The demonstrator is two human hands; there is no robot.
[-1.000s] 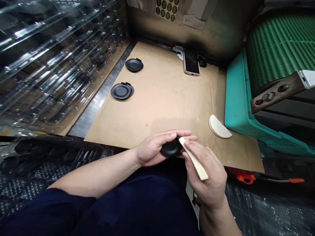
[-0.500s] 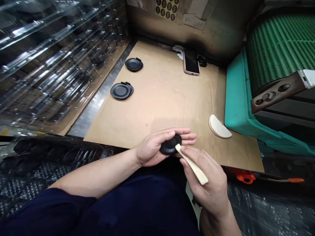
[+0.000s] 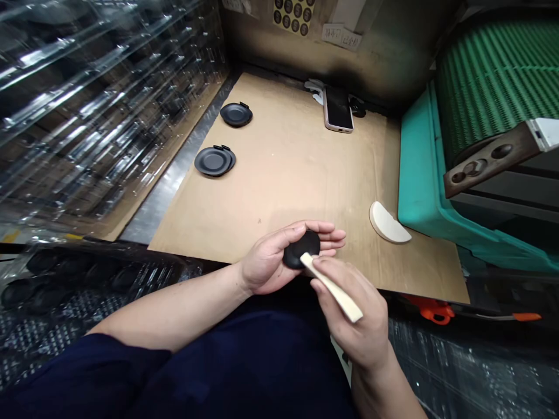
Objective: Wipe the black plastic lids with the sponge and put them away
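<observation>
My left hand [image 3: 273,262] grips a small round black part [image 3: 301,249] at the near edge of the cardboard-covered bench [image 3: 288,174], thumb on top and fingers underneath. My right hand [image 3: 356,314] is closed on a flat cream-coloured stick [image 3: 332,288], whose tip rests against the black part's near rim. Two more groups of black round parts lie at the far left of the bench: a stacked pair [image 3: 215,161] and a single one [image 3: 236,114].
A phone [image 3: 338,109] lies at the back of the bench. A cream half-round piece [image 3: 388,223] sits at the right by a teal machine [image 3: 437,192] with a green ribbed belt [image 3: 493,81]. Clear plastic trays [image 3: 96,105] are stacked on the left. Orange-handled cutters [image 3: 434,311] lie below the bench edge.
The stick's tip has slid leftward along the black part's rim, and my left hand has turned the part slightly. Both hands have drifted a little up and to the left.
</observation>
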